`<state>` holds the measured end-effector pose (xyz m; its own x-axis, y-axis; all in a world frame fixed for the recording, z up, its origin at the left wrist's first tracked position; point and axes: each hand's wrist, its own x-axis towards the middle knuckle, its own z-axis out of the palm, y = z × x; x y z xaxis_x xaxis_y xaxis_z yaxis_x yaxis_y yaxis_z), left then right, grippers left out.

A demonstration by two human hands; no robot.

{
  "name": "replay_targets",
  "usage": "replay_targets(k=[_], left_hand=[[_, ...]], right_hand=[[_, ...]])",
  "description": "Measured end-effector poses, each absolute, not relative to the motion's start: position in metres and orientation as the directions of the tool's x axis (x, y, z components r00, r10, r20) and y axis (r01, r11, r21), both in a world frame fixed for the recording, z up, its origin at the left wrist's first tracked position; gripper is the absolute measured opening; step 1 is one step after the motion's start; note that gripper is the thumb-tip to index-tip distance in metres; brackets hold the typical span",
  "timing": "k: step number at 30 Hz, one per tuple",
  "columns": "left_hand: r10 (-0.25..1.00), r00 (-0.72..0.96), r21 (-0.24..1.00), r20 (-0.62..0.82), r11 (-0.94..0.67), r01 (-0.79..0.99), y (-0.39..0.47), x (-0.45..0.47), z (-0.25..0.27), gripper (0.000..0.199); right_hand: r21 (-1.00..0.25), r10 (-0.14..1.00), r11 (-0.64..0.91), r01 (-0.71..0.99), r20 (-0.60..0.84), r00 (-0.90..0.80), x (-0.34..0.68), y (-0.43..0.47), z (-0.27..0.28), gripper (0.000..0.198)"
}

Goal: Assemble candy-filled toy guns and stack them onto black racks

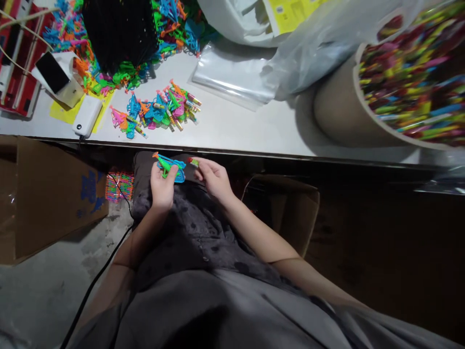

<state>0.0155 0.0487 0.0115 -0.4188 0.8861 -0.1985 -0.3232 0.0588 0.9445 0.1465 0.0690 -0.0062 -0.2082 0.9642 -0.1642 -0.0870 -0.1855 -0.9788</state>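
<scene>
Blue and green plastic pieces (179, 174) are gripped between thumb and fingers of the left hand (162, 188), above the lap (192, 213). Just beside them, a small red-ended tube (193, 162) is pinched by the right hand (215, 180). Beyond, a small colourful heap (157, 114) is spread on the white table (247, 128), near its edge.

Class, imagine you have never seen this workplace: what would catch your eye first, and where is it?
Probably the big round tub at the table's right end, full of small, shiny, multicoloured pieces. Next, perhaps, the bright heap of plastic parts around a black object at the far left. Then, just below the table edge, the left hand holds a blue-and-green plastic piece and the right hand a small tube.
</scene>
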Motion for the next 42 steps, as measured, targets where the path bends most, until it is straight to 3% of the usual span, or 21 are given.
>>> replay_targets(k=[5, 13, 23, 27, 30, 33, 38, 42], left_hand=[[0.885, -0.416, 0.945, -0.210, 0.075, -0.318, 0.047, 0.019, 0.013, 0.039], [0.875, -0.441, 0.962, -0.198, 0.087, -0.260, 0.047, 0.017, 0.018, 0.039], [0.919, -0.349, 0.974, -0.184, 0.124, -0.188, 0.055, 0.009, 0.003, 0.032], [0.908, -0.332, 0.945, -0.258, 0.165, -0.283, 0.062, 0.000, -0.017, 0.040], [0.882, -0.231, 0.880, -0.410, 0.316, -0.356, 0.056, -0.012, -0.046, 0.035], [0.835, -0.069, 0.799, -0.546, 0.494, -0.343, 0.042, -0.024, -0.080, 0.024], [0.846, 0.056, 0.791, -0.530, 0.517, -0.328, 0.034, -0.027, -0.122, 0.022], [0.822, 0.061, 0.769, -0.566, 0.554, -0.320, 0.041, -0.021, -0.132, 0.022]], right_hand=[[-0.979, 0.956, -0.200, -0.031, -0.188, -0.223, 0.148, 0.065, -0.007, 0.056], [-0.987, 0.947, -0.048, 0.156, -0.095, -0.306, 0.149, 0.067, 0.008, 0.058], [-0.986, 0.923, -0.117, 0.116, -0.151, -0.353, 0.147, 0.069, -0.019, 0.051], [-0.973, 0.957, 0.016, 0.231, -0.052, -0.286, 0.142, 0.110, -0.033, 0.048], [-0.900, 0.978, 0.171, 0.400, 0.106, -0.180, 0.135, 0.166, -0.038, 0.048], [-0.810, 0.979, 0.201, 0.550, 0.159, -0.124, 0.119, 0.219, -0.040, 0.045], [-0.704, 0.979, 0.170, 0.689, 0.200, -0.037, 0.089, 0.252, -0.040, 0.043], [-0.548, 0.954, 0.216, 0.809, 0.295, -0.054, 0.137, 0.249, -0.025, 0.039]])
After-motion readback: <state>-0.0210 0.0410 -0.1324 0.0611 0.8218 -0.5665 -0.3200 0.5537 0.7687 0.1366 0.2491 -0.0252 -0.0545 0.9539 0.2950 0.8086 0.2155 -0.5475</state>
